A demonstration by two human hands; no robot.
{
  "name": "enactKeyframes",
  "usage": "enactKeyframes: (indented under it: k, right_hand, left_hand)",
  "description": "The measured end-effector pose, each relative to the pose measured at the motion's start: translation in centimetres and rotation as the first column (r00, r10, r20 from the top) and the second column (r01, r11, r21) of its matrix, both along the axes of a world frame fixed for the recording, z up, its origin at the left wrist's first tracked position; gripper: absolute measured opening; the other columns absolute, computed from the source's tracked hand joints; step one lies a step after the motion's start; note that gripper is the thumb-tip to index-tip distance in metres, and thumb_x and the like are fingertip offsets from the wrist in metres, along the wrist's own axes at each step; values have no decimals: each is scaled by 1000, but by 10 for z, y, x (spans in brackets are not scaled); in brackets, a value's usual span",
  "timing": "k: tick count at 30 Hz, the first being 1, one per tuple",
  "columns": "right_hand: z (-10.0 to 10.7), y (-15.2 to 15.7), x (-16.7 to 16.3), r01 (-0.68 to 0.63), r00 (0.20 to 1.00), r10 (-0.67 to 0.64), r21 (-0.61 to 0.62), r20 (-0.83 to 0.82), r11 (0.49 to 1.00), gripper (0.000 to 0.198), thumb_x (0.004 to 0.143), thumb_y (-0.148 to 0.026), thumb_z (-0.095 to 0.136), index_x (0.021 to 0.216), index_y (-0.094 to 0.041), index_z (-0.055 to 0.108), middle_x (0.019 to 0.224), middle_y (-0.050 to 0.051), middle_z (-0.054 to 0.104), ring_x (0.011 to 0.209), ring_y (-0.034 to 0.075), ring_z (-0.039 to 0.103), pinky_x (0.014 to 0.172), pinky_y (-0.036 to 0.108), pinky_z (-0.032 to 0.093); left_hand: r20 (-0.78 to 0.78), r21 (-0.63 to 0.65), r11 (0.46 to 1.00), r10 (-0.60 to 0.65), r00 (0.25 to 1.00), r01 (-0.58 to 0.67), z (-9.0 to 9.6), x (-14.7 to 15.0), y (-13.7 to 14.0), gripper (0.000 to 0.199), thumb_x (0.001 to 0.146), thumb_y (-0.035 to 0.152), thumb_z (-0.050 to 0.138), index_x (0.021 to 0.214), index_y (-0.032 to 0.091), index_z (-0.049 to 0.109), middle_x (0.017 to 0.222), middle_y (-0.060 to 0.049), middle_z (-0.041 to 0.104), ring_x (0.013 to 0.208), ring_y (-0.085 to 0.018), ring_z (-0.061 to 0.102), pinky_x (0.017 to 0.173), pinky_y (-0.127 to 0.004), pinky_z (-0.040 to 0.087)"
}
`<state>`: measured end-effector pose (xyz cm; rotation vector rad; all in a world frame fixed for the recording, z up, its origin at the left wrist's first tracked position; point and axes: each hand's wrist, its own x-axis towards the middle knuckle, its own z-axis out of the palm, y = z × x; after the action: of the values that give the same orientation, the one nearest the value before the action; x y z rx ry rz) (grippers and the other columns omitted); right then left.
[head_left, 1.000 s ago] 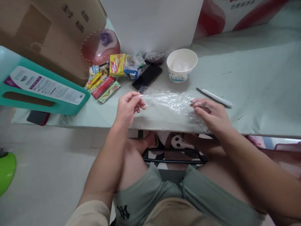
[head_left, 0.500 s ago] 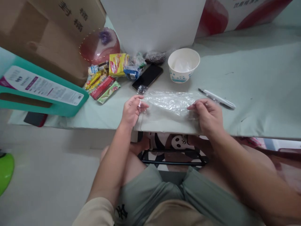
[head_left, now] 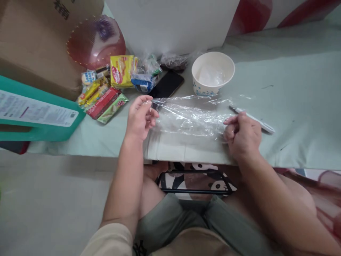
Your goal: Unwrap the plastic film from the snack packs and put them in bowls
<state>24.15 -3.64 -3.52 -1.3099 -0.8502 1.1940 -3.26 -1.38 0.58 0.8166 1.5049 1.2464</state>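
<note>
A clear plastic bag is stretched between my two hands, just above the table's front edge. My left hand pinches its left end, thumb and fingers closed on the film. At the other end my right hand has its fingers curled around the film. Behind the bag stands a white paper bowl with some clear plastic inside. A white marker lies beside my right hand, partly behind it. Beyond my left hand a black phone lies flat, its near end behind the bag.
Packaged snacks lie to the left: a yellow packet, a red one and others. A pink transparent bowl leans by a cardboard box. A teal carrier stands at the far left. A white box blocks the back.
The bag is spread out wider, as my hands have moved further apart. Its film now shows more openly between them. The view has shifted slightly.
</note>
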Motion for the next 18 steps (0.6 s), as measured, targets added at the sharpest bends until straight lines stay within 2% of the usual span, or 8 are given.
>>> enactKeyframes:
  k: [3, 6, 7, 10, 12, 15, 17, 18]
  right_hand:
    - [5, 1, 5, 29, 994, -23, -58, 103, 998, 43, 90, -56, 62, 64, -21, 64, 39, -5, 43, 30, 9, 32, 32, 25, 18]
    - [10, -3, 10, 10, 936, 16, -71, 353, 997, 19, 88, -39, 63, 89, -21, 70, 47, -6, 51, 37, 10, 40, 40, 25, 29]
    - [12, -5, 11, 8, 890, 24, -66, 456, 998, 19, 87, -33, 63, 101, -22, 70, 49, -7, 52, 39, 11, 42, 45, 26, 34]
    - [14, -9, 12, 16, 737, 22, -50, 676, 999, 42, 81, -24, 65, 123, -21, 64, 50, -9, 54, 45, 14, 49, 60, 32, 45]
    - [14, -9, 13, 29, 703, 19, -56, 711, 998, 45, 81, -26, 64, 126, -21, 61, 51, -8, 54, 47, 16, 52, 66, 36, 47]
    - [14, -5, 15, 50, 746, 25, -94, 666, 994, 42, 86, -30, 59, 127, -21, 58, 51, -7, 52, 47, 17, 50, 63, 36, 45]
    - [15, -2, 18, 48, 779, 40, -123, 625, 991, 41, 87, -33, 57, 127, -22, 57, 52, -7, 52, 46, 17, 47, 59, 35, 42]
    - [15, -1, 19, 44, 784, 47, -131, 619, 990, 41, 87, -34, 57, 126, -22, 57, 52, -7, 52, 46, 17, 47, 58, 34, 41]
  left_hand:
    - [2, -48, 992, -113, 994, 113, 1, -6, 2, 37, 74, 35, 76, 105, 24, 60, 61, 4, 63, 43, -11, 58, 35, -19, 28]
    - [-99, -24, 994, -106, 989, 104, -9, -9, 6, 33, 78, 31, 74, 107, 23, 60, 57, 6, 61, 37, -9, 52, 33, -18, 25]
    - [-156, -11, 996, -87, 984, 86, -13, -9, 6, 30, 80, 30, 72, 106, 23, 60, 55, 7, 60, 33, -8, 48, 31, -19, 22]
    - [-308, 21, 997, -70, 949, 80, -22, -12, 6, 26, 83, 31, 72, 104, 24, 59, 50, 9, 57, 28, -7, 41, 31, -19, 22]
    - [-303, 32, 989, -127, 944, 144, -22, -14, 3, 35, 81, 35, 75, 109, 24, 58, 53, 7, 61, 34, -9, 51, 34, -19, 31]
    - [-171, 49, 941, -321, 931, 334, -16, -13, -3, 60, 75, 42, 82, 124, 24, 53, 71, 0, 74, 64, -17, 73, 58, -23, 55]
    - [-133, 60, 930, -352, 926, 362, -13, -12, -6, 62, 75, 44, 82, 126, 25, 52, 73, 1, 73, 69, -17, 74, 65, -26, 58]
    - [-133, 54, 940, -328, 935, 337, -13, -11, -6, 59, 77, 45, 79, 125, 25, 52, 71, 3, 71, 62, -16, 71, 60, -25, 56]
